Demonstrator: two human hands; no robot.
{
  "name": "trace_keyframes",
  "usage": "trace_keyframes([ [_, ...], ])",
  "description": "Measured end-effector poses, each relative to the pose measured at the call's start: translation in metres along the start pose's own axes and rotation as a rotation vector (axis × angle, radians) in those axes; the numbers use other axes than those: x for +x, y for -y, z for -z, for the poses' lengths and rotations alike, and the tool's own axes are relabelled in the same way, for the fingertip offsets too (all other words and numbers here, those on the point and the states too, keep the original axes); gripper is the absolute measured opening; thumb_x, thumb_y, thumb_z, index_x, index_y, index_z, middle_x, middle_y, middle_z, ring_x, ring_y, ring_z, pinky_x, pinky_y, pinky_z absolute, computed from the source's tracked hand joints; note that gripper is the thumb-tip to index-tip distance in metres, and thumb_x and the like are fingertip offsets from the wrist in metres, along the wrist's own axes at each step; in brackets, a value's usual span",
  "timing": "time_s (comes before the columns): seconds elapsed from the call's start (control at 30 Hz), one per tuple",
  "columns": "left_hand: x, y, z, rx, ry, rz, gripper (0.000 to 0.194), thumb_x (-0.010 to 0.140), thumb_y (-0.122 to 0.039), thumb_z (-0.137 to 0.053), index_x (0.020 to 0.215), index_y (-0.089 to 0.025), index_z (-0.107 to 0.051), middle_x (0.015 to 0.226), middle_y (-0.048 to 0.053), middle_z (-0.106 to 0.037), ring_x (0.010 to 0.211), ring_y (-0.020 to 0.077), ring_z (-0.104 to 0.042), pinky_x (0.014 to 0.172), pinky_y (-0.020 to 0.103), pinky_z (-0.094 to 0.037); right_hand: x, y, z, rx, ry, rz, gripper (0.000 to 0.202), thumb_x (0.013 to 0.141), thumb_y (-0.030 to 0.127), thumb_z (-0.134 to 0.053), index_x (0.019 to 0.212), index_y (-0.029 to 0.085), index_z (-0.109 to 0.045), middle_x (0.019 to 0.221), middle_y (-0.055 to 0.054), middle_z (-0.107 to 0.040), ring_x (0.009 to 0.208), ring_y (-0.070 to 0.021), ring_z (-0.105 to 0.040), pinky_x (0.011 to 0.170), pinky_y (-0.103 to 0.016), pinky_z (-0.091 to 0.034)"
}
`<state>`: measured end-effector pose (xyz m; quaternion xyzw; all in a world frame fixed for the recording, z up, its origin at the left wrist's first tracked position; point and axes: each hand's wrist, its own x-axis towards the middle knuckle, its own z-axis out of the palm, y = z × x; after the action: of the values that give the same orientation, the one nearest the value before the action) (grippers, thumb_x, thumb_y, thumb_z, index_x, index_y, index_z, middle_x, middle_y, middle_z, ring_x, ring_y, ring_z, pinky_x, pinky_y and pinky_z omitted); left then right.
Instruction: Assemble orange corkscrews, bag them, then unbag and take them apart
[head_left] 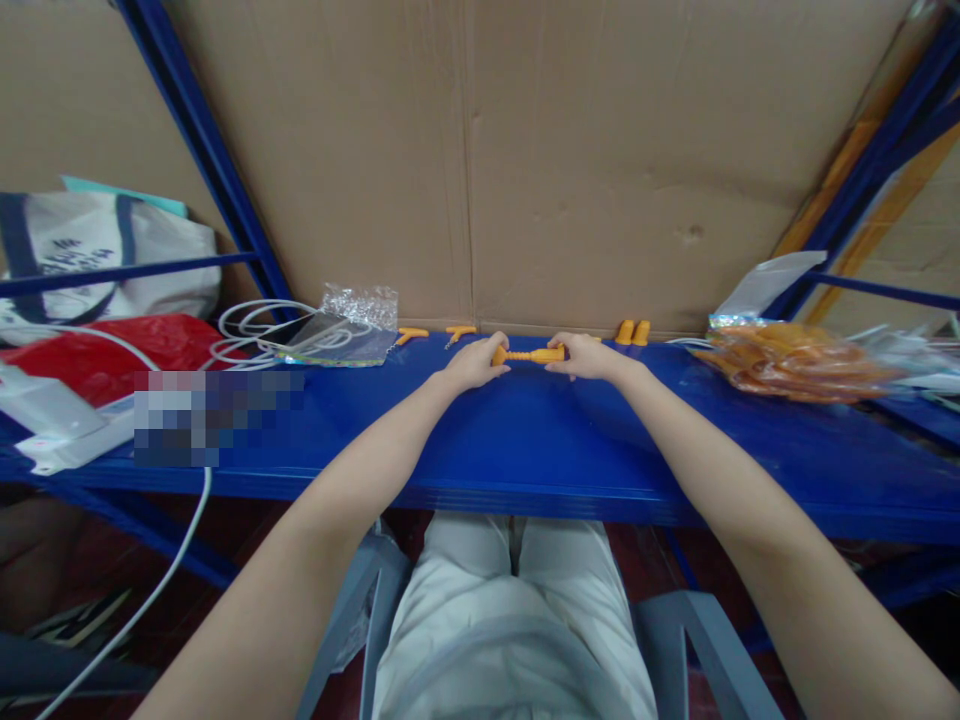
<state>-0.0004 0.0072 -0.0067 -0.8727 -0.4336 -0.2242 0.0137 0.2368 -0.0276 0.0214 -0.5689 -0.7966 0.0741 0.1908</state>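
An orange plastic piece with a twisted, ribbed shaft (529, 356) lies sideways between my two hands, just at or over the blue tabletop. My left hand (472, 366) has its fingers curled round the left end. At the wider right end, my right hand (586, 357) pinches the piece between thumb and fingers. Behind my left hand lie two orange T-shaped handles with metal spirals, like corkscrews: one corkscrew (459, 334) is close to the hand and another corkscrew (411, 336) farther left. Two orange caps (633, 333) stand to the right of my right hand.
A blue metal shelf table (525, 450) runs across, with cardboard (472, 160) behind it. On the left are a clear plastic bag (349, 330), a coiled white cable (259, 330), a red bag (150, 345) and a white power strip (75, 435). Bagged orange parts (795, 360) lie right.
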Motion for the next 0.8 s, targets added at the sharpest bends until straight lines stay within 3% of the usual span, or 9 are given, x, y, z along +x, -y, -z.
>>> trace_keyframes([
  [0.13, 0.000, -0.002, 0.001, 0.016, 0.019, 0.040, 0.036, 0.083, -0.028, -0.071, 0.113, -0.023, -0.052, 0.099, 0.004, -0.069, 0.093, 0.0224, -0.066, 0.081, 0.032, -0.048, -0.002, -0.008, 0.004, 0.416, 0.120, -0.070, 0.047, 0.078, 0.017, -0.075, 0.119, 0.019, -0.052, 0.081, -0.001, -0.071, 0.067, -0.0148, -0.070, 0.063, -0.024, -0.055],
  [0.23, 0.000, -0.003, 0.001, 0.003, 0.029, 0.070, 0.037, 0.083, -0.028, -0.072, 0.114, -0.023, -0.053, 0.097, 0.004, -0.069, 0.092, 0.0227, -0.067, 0.081, 0.032, -0.047, -0.005, -0.013, 0.008, 0.596, 0.159, -0.093, 0.049, 0.075, 0.013, -0.079, 0.114, 0.021, -0.051, 0.086, 0.000, -0.072, 0.072, -0.0125, -0.071, 0.059, -0.018, -0.052],
  [0.4, -0.001, 0.000, 0.001, -0.004, 0.018, 0.073, 0.037, 0.083, -0.031, -0.072, 0.114, -0.022, -0.055, 0.098, 0.006, -0.071, 0.093, 0.0240, -0.066, 0.083, 0.034, -0.048, -0.007, -0.008, 0.006, 0.848, 0.226, -0.219, 0.023, 0.096, 0.035, -0.062, 0.109, 0.018, -0.055, 0.095, -0.009, -0.076, 0.070, -0.0125, -0.073, 0.062, -0.019, -0.056],
  [0.57, 0.000, 0.002, 0.003, 0.015, 0.023, 0.077, 0.035, 0.083, -0.031, -0.072, 0.113, -0.021, -0.057, 0.093, 0.005, -0.071, 0.089, 0.0226, -0.066, 0.078, 0.031, -0.049, -0.002, -0.003, -0.002, 0.840, 0.248, -0.358, 0.051, 0.098, 0.061, -0.041, 0.095, 0.013, -0.060, 0.069, -0.012, -0.073, 0.045, -0.0142, -0.064, 0.045, -0.022, -0.052],
  [0.67, 0.000, 0.002, 0.004, 0.018, 0.020, 0.075, 0.034, 0.083, -0.031, -0.072, 0.112, -0.021, -0.057, 0.092, 0.005, -0.071, 0.086, 0.0216, -0.066, 0.075, 0.030, -0.048, 0.000, -0.003, -0.003, 0.804, 0.259, -0.376, 0.056, 0.097, 0.064, -0.037, 0.091, 0.014, -0.060, 0.061, -0.010, -0.070, 0.040, -0.0137, -0.059, 0.042, -0.023, -0.050],
  [0.8, 0.000, 0.003, 0.004, 0.017, 0.017, 0.098, 0.035, 0.082, -0.031, -0.073, 0.111, -0.020, -0.057, 0.094, 0.007, -0.072, 0.087, 0.0229, -0.066, 0.075, 0.031, -0.048, -0.002, -0.004, -0.002, 0.814, 0.293, -0.368, 0.052, 0.100, 0.059, -0.035, 0.099, 0.014, -0.061, 0.064, -0.009, -0.071, 0.044, -0.0145, -0.062, 0.042, -0.022, -0.050],
])
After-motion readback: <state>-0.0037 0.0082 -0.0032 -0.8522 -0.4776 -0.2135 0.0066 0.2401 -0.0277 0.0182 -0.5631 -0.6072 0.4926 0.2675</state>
